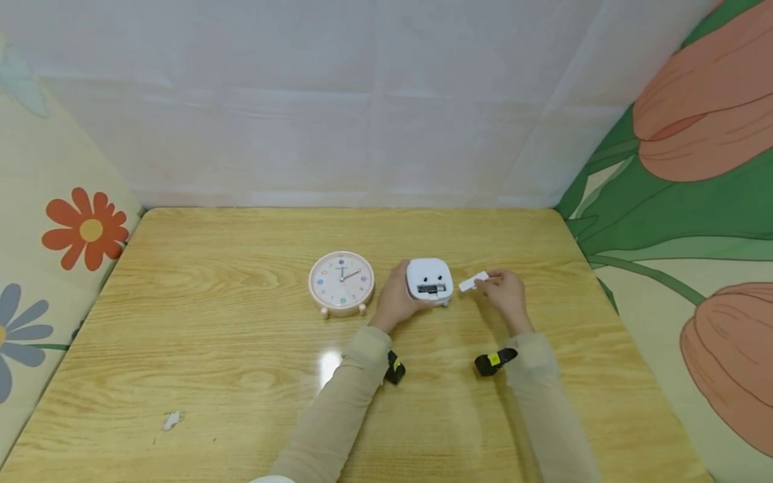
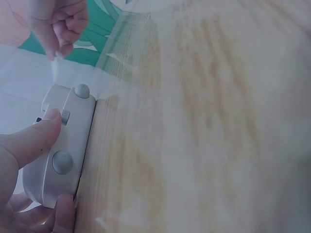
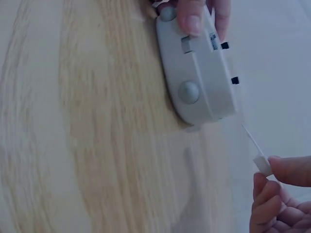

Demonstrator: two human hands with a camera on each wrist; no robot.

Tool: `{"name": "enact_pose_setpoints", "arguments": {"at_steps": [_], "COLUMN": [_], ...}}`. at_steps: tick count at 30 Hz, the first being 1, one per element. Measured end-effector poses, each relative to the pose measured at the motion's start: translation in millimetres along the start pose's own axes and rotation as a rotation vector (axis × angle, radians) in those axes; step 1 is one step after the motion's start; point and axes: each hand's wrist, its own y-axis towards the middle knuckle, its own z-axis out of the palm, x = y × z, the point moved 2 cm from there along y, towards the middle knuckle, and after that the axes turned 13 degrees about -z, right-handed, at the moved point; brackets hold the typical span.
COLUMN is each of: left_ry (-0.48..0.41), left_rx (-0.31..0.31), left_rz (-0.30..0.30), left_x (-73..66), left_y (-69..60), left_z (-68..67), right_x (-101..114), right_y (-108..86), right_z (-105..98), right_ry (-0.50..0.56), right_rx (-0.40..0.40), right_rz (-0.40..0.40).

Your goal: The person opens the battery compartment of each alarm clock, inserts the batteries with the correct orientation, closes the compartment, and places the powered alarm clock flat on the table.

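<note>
A small white alarm clock (image 1: 430, 272) lies face down on the table, its back up with two black knobs and an uncovered battery slot (image 1: 431, 290) that has a battery in it. My left hand (image 1: 397, 298) grips the clock by its left side, the thumb along the edge with the round feet (image 2: 62, 162). To the right of the clock, my right hand (image 1: 506, 295) pinches a thin white battery cover (image 1: 474, 281) between thumb and fingers. In the right wrist view the cover (image 3: 262, 165) is apart from the clock.
A round pink alarm clock (image 1: 341, 282) lies face up left of my left hand. A torn pale patch (image 1: 172, 420) marks the wooden table (image 1: 229, 362) at front left. A white cloth wall (image 1: 338, 134) borders the back, with flower-printed walls at both sides.
</note>
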Motion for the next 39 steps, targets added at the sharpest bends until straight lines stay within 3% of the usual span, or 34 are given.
{"name": "enact_pose_setpoints", "arguments": {"at_steps": [8,18,29,39], "left_ry": [-0.014,-0.002,-0.019,-0.017], "left_rx": [-0.005,-0.008,-0.002,0.009], "left_rz": [0.007,0.004,0.016,0.010], "left_x": [-0.6,-0.9,-1.0,-0.8], "left_y": [-1.2,-0.2,-0.7,-1.8], "left_z": [-1.1,-0.8,-1.0,-2.3], "right_x": [11,15,20,21], "right_y": [-4.7,-6.0,-12.1,-13.3], "right_z": [5,14,25,30], "right_ry": [0.080,0.111,0.080,0.094], "right_rx": [-0.040,-0.087,-0.104,-0.109], "right_rz": [0.023,-0.021,-0.084,-0.063]}}
